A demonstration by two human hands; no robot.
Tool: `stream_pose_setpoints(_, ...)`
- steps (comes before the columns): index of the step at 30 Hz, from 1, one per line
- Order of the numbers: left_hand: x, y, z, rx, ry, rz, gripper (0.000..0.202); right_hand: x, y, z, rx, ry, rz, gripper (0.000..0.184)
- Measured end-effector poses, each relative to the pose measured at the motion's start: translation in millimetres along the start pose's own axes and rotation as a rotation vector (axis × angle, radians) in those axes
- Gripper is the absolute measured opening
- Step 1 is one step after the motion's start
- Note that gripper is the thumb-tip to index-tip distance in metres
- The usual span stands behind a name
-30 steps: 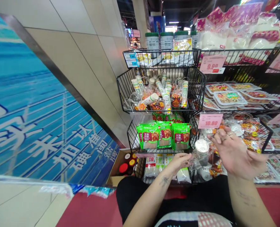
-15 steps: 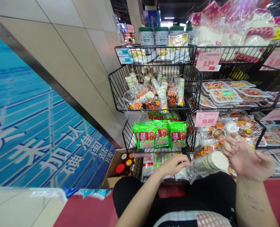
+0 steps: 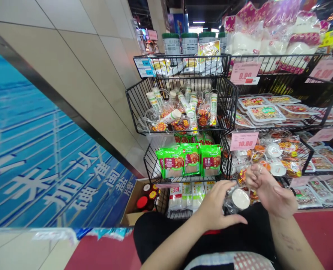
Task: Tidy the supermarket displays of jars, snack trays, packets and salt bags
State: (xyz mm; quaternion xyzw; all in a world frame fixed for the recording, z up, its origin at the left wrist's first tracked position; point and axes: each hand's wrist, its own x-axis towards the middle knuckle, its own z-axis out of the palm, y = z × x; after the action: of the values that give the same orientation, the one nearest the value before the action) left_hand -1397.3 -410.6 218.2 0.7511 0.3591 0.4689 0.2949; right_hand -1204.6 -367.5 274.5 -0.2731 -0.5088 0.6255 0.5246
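Observation:
A clear-wrapped noodle roll with a round white end facing me sits between my hands, low in front of the wire racks. My right hand grips its crinkled plastic wrapper from the right. My left hand lies against its left side with fingers spread along the wrapper. More of the same rolls fill the upper black wire basket. Green packets stand in the basket below it.
Pink price tags hang on the racks. Trays of packaged food fill the right shelves. A cardboard box with red-capped bottles sits on the floor at left. A tiled wall and blue banner run along the left.
The roll has turned so its white end faces me and moved left. My left hand came up from the lower basket onto it; my right hand closed in on the wrapper.

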Motion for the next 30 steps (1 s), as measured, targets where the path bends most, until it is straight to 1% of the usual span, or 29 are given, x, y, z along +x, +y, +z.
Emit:
stream_pose_setpoints(2, 12.7, 5.9, 6.0, 0.058, -0.055, 0.036, 0.072, 0.3, -0.8, 0.2, 0.007, -0.001, -0.013, 0.049)
stream_pose_setpoints(3, 18.4, 4.6, 10.0, 0.059, -0.069, 0.049, 0.067, 0.5, -1.2, -0.2, 0.013, -0.004, -0.022, 0.049)
stream_pose_setpoints(4, 23.3, 1.3, 14.4, 0.039, -0.058, 0.062, 0.065, 0.8, -1.3, -0.9, 0.018, -0.015, -0.03, 0.05)
stream_pose_setpoints(6, 29.9, -7.9, 22.4, -0.028, 0.025, 0.071, 0.072, 1.9, -0.9, -3.1, 0.02, -0.052, -0.031, 0.05)
stream_pose_setpoints(8, 33.4, -15.0, 26.3, -0.097, 0.127, 0.034, 0.078, 3.5, 0.3, -5.8, 0.018, -0.089, -0.013, 0.051)
stream_pose_setpoints(9, 34.4, -16.5, 26.1, -0.129, 0.156, 0.003, 0.079, 4.3, 1.1, -7.1, 0.025, -0.095, -0.002, 0.051)
stream_pose_setpoints(10, 35.4, -16.4, 24.4, -0.158, 0.159, -0.028, 0.079, 5.2, 2.0, -8.3, 0.041, -0.094, 0.007, 0.051)
stream_pose_setpoints(11, 36.4, -14.9, 21.4, -0.183, 0.143, -0.056, 0.077, 5.8, 3.0, -9.5, 0.065, -0.088, 0.016, 0.051)
stream_pose_setpoints(15, 42.2, -0.9, 4.0, -0.2, 0.006, -0.136, 0.064, 5.1, 6.4, -13.6, 0.138, -0.093, 0.042, 0.051)
stream_pose_setpoints(17, 45.1, 7.5, -2.9, -0.201, -0.009, -0.163, 0.059, 2.5, 7.4, -14.2, 0.139, -0.114, 0.049, 0.051)
stream_pose_setpoints(19, 47.0, 15.7, -6.6, -0.204, 0.018, -0.17, 0.059, -0.6, 8.2, -12.9, 0.135, -0.14, 0.06, 0.052)
stream_pose_setpoints(22, 49.0, 27.8, -6.9, -0.157, 0.033, -0.142, 0.06, -3.7, 10.0, -9.4, 0.14, -0.169, 0.076, 0.054)
stream_pose_setpoints(27, 51.3, 43.8, -3.2, 0.042, -0.049, -0.143, 0.062, -2.6, 13.9, -9.5, 0.146, -0.17, 0.05, 0.052)
stream_pose_setpoints(30, 43.2, 45.1, -0.6, 0.178, -0.081, -0.123, 0.068, -2.4, 13.1, -9.9, 0.155, -0.176, 0.053, 0.053)
